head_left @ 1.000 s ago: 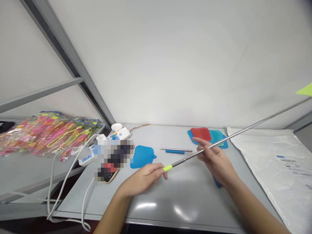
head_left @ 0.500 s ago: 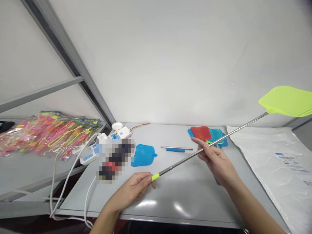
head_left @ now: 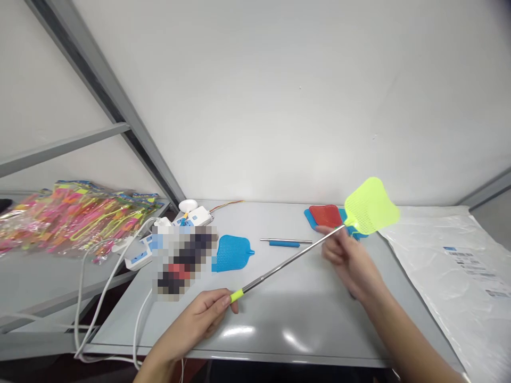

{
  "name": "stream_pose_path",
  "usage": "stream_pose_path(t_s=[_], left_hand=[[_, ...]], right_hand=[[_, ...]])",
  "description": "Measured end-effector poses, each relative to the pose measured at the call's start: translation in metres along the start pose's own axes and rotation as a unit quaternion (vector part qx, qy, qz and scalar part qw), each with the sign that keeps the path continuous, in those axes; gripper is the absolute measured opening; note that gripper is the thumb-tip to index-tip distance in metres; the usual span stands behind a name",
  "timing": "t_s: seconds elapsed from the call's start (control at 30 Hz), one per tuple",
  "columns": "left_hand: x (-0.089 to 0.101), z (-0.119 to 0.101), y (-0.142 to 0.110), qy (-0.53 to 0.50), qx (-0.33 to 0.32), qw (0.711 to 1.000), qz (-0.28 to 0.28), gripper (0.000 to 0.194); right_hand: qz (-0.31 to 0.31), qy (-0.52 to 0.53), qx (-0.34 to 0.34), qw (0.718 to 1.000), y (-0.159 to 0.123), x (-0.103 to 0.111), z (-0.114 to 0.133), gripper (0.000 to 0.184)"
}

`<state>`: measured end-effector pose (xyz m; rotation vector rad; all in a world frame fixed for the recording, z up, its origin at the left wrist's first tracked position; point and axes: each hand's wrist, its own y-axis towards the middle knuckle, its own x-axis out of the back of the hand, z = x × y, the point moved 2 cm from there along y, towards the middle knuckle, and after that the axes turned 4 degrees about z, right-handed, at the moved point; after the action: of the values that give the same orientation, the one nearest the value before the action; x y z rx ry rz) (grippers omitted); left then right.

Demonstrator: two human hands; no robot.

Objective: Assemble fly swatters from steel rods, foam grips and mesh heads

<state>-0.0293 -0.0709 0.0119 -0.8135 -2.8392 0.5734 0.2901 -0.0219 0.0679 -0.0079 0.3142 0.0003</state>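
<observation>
A yellow-green fly swatter (head_left: pixel 371 206) with a telescopic metal shaft slants up to the right over the table. My left hand (head_left: pixel 211 314) is closed around its yellow-green handle end. At the other end, the fingers of my right hand (head_left: pixel 347 260) pinch the shaft close to the swatter head, the index finger pointing left. Behind the shaft lie a blue swatter head (head_left: pixel 233 252), a loose metal rod (head_left: pixel 285 241) and a blue handle tube (head_left: pixel 284 244). A red swatter head (head_left: pixel 326 216) rests on blue ones, partly hidden by the held swatter.
White power strips (head_left: pixel 197 218) with cables stand at the table's left, beside a pixelated dark item (head_left: pixel 186 264). Plastic-wrapped colourful packs (head_left: pixel 88 218) are heaped on the left shelf. A large white mailing bag (head_left: pixel 443 255) covers the right side. A wall stands behind.
The swatter head has come left and down, nearer my right hand, and the visible shaft is shorter. My left hand has shifted slightly left with the handle.
</observation>
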Motion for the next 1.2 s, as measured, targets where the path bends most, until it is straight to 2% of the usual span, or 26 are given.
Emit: stream_pose_path(t_s=[0.07, 0.13, 0.27, 0.33, 0.43, 0.5, 0.6, 0.7, 0.77, 0.83, 0.97, 1.1, 1.2], left_hand=[[0.002, 0.001, -0.003, -0.002, 0.003, 1.000, 0.001, 0.042], [0.000, -0.002, -0.002, -0.010, -0.004, 1.000, -0.001, 0.041], [-0.014, -0.014, 0.005, -0.055, -0.040, 0.998, 0.003, 0.040], [-0.020, -0.018, 0.008, -0.077, -0.053, 0.996, 0.015, 0.039], [-0.019, -0.018, 0.009, -0.079, -0.054, 0.995, 0.025, 0.039], [-0.014, -0.016, 0.008, -0.058, -0.051, 0.997, 0.018, 0.040], [-0.006, -0.015, 0.008, -0.031, -0.045, 0.998, 0.000, 0.041], [-0.008, -0.020, 0.011, -0.043, -0.053, 0.998, 0.000, 0.040], [-0.015, -0.026, 0.015, -0.053, -0.059, 0.997, 0.012, 0.040], [-0.023, -0.032, 0.018, -0.047, -0.059, 0.997, 0.022, 0.041], [-0.034, -0.041, 0.020, -0.047, -0.053, 0.997, 0.024, 0.040], [-0.036, -0.038, 0.019, -0.129, -0.035, 0.989, 0.069, 0.037], [-0.041, -0.034, 0.024, -0.208, -0.018, 0.973, 0.100, 0.035]], right_hand=[[-0.045, 0.047, 0.059, 0.996, 0.007, 0.006, 0.008, 0.040], [-0.076, 0.049, 0.101, 0.991, 0.009, 0.003, 0.009, 0.035], [-0.056, -0.029, 0.082, 0.995, -0.001, -0.022, -0.004, 0.026], [-0.030, -0.033, 0.065, 0.997, -0.004, -0.025, -0.005, 0.022], [-0.035, 0.038, 0.062, 0.997, 0.004, -0.007, 0.013, 0.019], [-0.078, 0.090, 0.074, 0.990, 0.014, 0.014, 0.031, 0.031], [-0.151, 0.059, 0.081, 0.983, 0.026, 0.036, 0.051, 0.034], [-0.186, -0.012, 0.090, 0.978, 0.026, 0.033, 0.051, 0.034], [-0.149, -0.066, 0.059, 0.985, 0.020, 0.019, 0.039, 0.034], [-0.086, -0.111, 0.011, 0.990, 0.011, 0.003, 0.025, 0.034], [-0.052, -0.129, 0.007, 0.990, 0.001, -0.013, 0.014, 0.034], [-0.009, -0.059, -0.055, 0.997, 0.007, -0.014, 0.019, 0.033], [0.004, 0.036, -0.062, 0.997, 0.010, -0.016, 0.017, 0.030]])
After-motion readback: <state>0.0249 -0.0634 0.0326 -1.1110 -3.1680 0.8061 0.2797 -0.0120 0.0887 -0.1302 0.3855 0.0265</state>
